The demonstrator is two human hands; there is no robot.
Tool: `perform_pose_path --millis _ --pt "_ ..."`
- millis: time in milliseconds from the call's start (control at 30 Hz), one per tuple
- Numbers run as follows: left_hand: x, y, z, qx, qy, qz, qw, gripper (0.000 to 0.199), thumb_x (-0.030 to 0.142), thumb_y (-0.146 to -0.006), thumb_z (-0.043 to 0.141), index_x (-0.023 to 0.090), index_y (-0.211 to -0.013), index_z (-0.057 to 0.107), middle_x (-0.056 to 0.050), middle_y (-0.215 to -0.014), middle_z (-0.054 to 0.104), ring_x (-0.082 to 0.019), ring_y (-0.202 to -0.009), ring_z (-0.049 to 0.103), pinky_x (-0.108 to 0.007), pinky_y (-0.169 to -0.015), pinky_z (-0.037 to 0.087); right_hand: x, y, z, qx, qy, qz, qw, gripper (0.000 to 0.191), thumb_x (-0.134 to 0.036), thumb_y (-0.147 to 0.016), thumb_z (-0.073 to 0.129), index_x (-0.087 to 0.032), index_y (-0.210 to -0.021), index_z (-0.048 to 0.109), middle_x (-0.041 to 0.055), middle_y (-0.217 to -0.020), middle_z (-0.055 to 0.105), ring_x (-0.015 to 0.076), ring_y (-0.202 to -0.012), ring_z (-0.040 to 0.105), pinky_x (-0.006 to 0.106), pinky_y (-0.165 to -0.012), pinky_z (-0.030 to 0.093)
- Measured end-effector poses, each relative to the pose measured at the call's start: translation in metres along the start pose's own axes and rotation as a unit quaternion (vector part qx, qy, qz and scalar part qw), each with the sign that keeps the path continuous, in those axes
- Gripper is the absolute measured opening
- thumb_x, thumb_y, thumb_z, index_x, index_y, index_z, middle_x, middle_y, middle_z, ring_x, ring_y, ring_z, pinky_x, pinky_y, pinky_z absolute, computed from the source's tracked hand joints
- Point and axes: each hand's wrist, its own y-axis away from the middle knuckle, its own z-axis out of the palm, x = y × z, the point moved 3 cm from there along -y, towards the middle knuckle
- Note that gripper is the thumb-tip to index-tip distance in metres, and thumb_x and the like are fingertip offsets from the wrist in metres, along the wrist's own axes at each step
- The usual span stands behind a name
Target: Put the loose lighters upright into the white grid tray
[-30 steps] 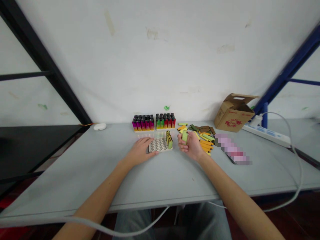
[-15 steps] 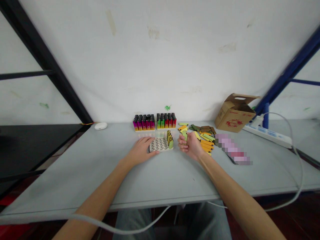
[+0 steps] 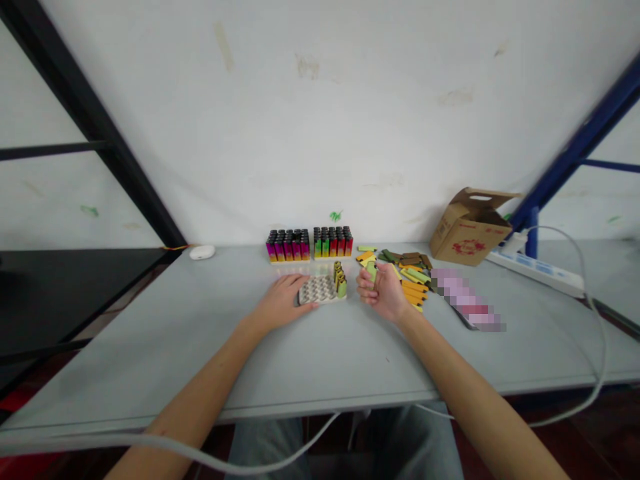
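My left hand [image 3: 283, 299] lies on the grey table [image 3: 165, 347], its fingertips on the left end of a pale perforated tray [image 3: 317, 289]. Several yellow-green lighters [image 3: 340, 279] stand in the tray's right end. My right hand [image 3: 383, 292] is raised just right of the tray, fingers curled around a green flat piece [image 3: 371, 270], which they partly hide. Behind that hand lies a loose pile of flat yellow, green and brown pieces [image 3: 405, 273].
Two blocks of upright multicoloured lighters [image 3: 309, 244] stand along the wall. A cardboard box [image 3: 469, 228] sits at the back right, beside a white power strip [image 3: 535, 269]. A pixelated flat object [image 3: 467, 301] lies right of the pile. A white cable [image 3: 260, 453] crosses the front.
My right hand has curled further around the green piece, so less of it shows. My left hand and the tray have stayed in place.
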Motion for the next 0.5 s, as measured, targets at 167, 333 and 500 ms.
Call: perform_pose_path --millis 167,333,500 --pt "0.0002 0.0001 0.0 -0.002 -0.002 0.0 1.0 0.066 0.059 -0.082 0.056 0.016 -0.132 0.049 -0.014 -0.131 0.054 -0.03 -0.122 0.048 -0.045 -0.106 0.036 0.0002 0.0005 0.0042 0.001 -0.009 -0.013 1.0 0.02 -0.038 -0.078 0.041 -0.021 -0.07 0.035 -0.0076 -0.055 0.027 0.0061 -0.04 0.017 0.018 -0.038 0.017" --pt "0.0021 -0.0002 -0.0017 -0.009 -0.003 -0.004 1.0 0.065 0.057 -0.082 0.058 0.016 -0.132 0.049 -0.015 -0.131 0.054 -0.03 -0.122 0.048 -0.046 -0.107 0.034 -0.001 -0.0001 0.0049 0.015 -0.01 -0.023 1.0 0.017 -0.036 -0.079 0.04 -0.021 -0.072 0.035 -0.0075 -0.055 0.029 0.0067 -0.039 0.016 0.017 -0.037 0.015" --pt "0.0028 -0.0001 -0.0026 -0.004 0.004 -0.002 1.0 0.064 0.057 -0.081 0.058 0.017 -0.131 0.05 -0.013 -0.13 0.055 -0.029 -0.121 0.049 -0.044 -0.105 0.036 -0.0019 0.0006 0.0035 -0.004 -0.02 -0.027 0.999 0.021 -0.039 -0.078 0.041 -0.021 -0.069 0.033 -0.007 -0.054 0.03 0.0068 -0.039 0.017 0.018 -0.037 0.015"
